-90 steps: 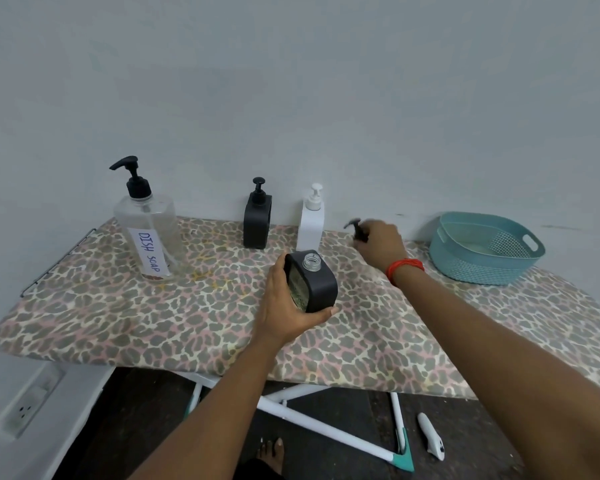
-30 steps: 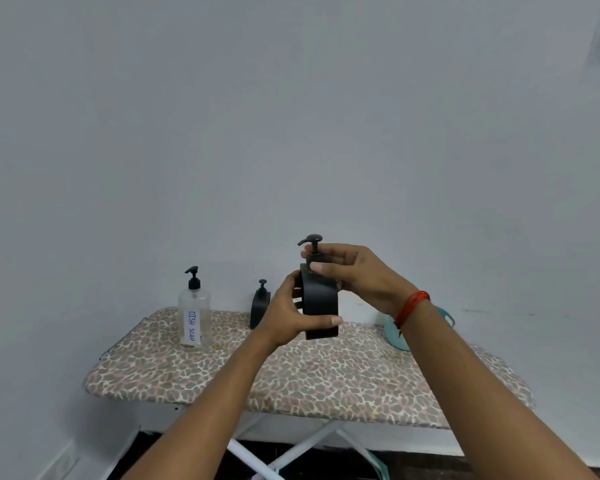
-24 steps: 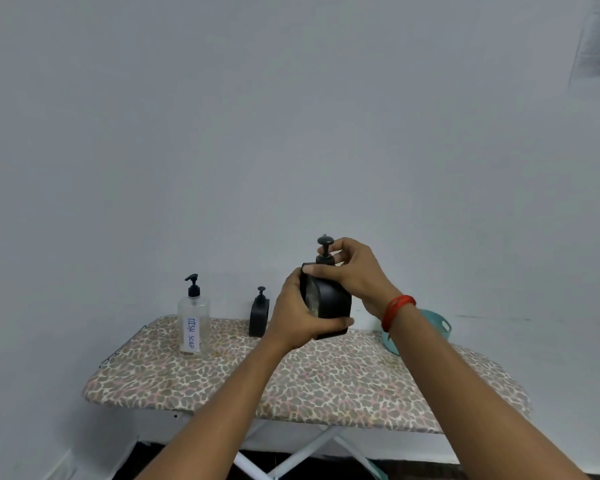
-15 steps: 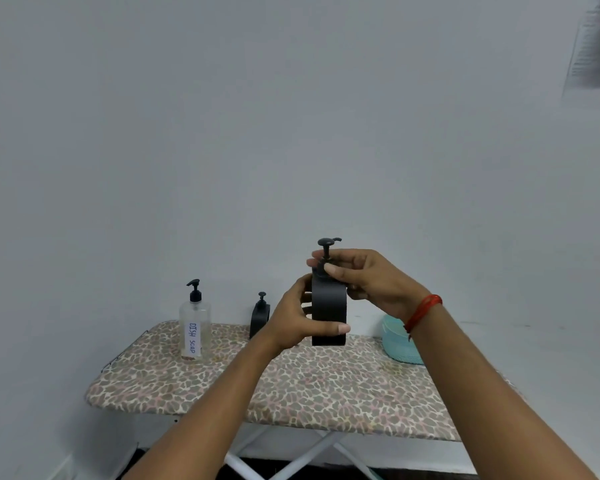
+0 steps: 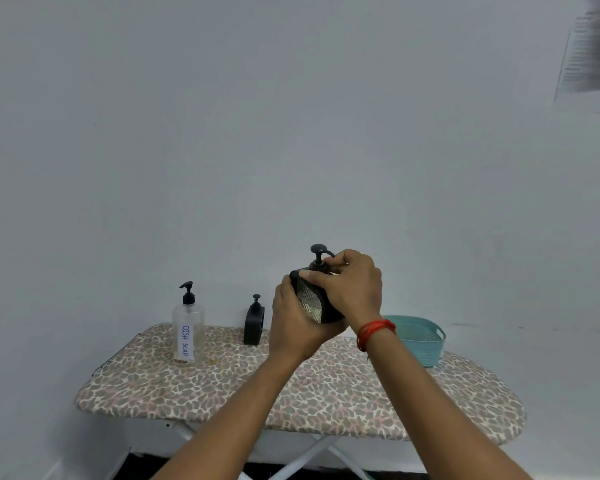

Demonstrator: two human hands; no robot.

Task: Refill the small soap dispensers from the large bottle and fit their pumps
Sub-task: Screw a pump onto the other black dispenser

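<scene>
While left hand (image 5: 293,327) grips the tilted black dispenser (image 5: 314,301) above the ironing board (image 5: 222,386), right hand (image 5: 352,289) fingers pinch its pump (image 5: 318,255) collar.

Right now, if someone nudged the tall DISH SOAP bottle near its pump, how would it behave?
Probably tips: the DISH SOAP bottle is tall and narrow on the padded ironing board. Likely light, since it looks mostly empty, with only residue at the bottom. Its smooth clear wall may be slippery.

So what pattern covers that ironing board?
Leopard-print spots on the fabric ironing board cover; head view.
</scene>
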